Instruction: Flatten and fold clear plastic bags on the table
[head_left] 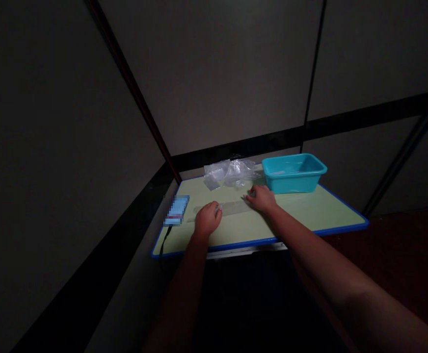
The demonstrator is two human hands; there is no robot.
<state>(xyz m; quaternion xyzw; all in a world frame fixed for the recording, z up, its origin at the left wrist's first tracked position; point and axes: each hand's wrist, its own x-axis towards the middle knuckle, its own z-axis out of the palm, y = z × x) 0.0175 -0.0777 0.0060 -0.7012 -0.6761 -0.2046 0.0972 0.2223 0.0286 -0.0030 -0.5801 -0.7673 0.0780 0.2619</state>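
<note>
A long, see-through strip of plastic (233,208), perhaps a flattened bag, lies across the table between my two hands. My left hand (208,218) is closed on its left part, fingers curled over and the thumb side turned to the right. Farther right and a little farther back, my right hand (262,198) pinches the strip's other end. Part of the plastic extends left past my left hand. Behind the strip rests a crumpled pile of clear plastic bags (230,172).
A turquoise plastic basin (294,182) stands at the back right, with something pale inside. At the left edge lies a blurred-out light-blue object (176,211) with a black cord (165,239). The pale table (324,212) has a blue rim, with panelled walls close behind and left.
</note>
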